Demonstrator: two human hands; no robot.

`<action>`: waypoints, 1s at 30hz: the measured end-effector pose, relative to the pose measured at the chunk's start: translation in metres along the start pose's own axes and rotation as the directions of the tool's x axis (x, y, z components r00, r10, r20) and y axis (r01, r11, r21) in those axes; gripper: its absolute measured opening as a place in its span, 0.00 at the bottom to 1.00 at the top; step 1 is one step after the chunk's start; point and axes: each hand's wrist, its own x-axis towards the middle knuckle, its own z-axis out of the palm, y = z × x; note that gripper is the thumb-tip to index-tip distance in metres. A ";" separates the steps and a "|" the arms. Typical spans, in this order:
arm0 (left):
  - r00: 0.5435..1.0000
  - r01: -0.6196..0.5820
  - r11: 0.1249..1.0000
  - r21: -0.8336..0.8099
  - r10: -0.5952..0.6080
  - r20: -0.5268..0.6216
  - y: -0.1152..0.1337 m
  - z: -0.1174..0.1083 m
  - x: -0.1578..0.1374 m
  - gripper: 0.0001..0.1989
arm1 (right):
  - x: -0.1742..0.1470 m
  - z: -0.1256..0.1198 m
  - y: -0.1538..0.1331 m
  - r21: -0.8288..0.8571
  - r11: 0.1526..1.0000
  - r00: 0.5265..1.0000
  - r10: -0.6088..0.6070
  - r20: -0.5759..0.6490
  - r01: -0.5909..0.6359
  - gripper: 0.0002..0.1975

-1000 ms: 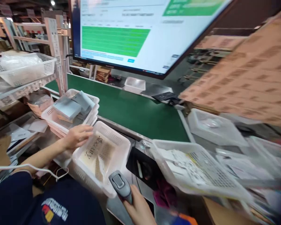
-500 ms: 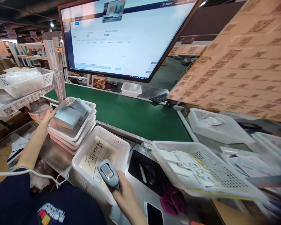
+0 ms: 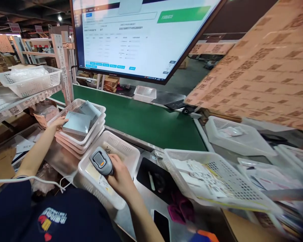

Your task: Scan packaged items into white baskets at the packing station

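Hands: scanner point(image 3: 101, 162) (right), packet point(image 3: 77, 123) (left)

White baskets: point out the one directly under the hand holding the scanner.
The near-empty white basket in front of the person, under the right hand and scanner; the stacked baskets beside it hold grey packets.

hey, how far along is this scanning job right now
Looks early. Done: the near white basket holds little beyond a paper slip. In hand: the right hand holds the barcode scanner over that basket, and the left hand touches a grey packet in the top basket of the stack. Left: the packets in it are not yet taken out, and the monitor seems to read 0/7, though it is blurry.
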 end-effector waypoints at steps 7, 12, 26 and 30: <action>0.851 -0.520 0.824 -0.225 0.478 -0.218 0.015 0.004 -0.053 0.52 | 0.013 -0.010 -0.033 -0.119 0.990 0.997 -0.074 0.026 0.076 0.39; 0.595 -0.782 0.623 0.004 0.748 -0.294 0.019 0.049 -0.107 0.45 | 0.004 -0.011 -0.049 -0.285 0.950 0.991 -0.135 0.006 0.131 0.40; 0.809 -0.576 0.817 -0.004 0.571 0.142 -0.028 0.179 -0.129 0.41 | -0.085 -0.009 -0.003 -0.037 0.998 0.948 0.027 -0.318 -0.041 0.16; 0.851 -0.519 0.855 0.005 0.516 0.100 0.016 0.152 -0.048 0.35 | -0.103 -0.008 0.015 -0.042 0.991 0.937 0.109 -0.331 -0.130 0.21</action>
